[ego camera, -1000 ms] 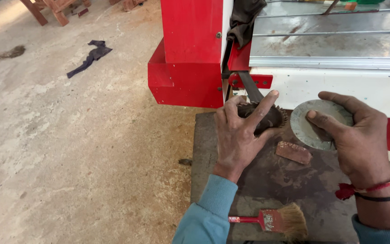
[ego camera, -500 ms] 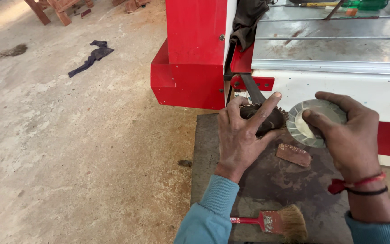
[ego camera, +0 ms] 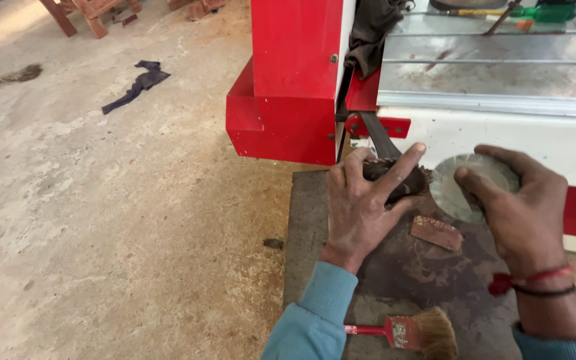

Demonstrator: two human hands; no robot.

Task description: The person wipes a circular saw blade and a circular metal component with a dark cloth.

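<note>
The toothed hub is being gripped by the left hand while the metal disc, grasped by the right hand, is best being kept square.

bright red machine housing beside a white panel with a red stripe, dull silver-grey disc, rusty brown flat piece, red-handled brush with tan bristles, teal-blue sleeves, red and black wristbands, dusty grey-beige floor

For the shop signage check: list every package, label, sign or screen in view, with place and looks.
None in view: no package, sign or screen.
Red and white machine: plain painted panels, no label visible.
Paintbrush: red handle, metal band too small to tell.
</note>
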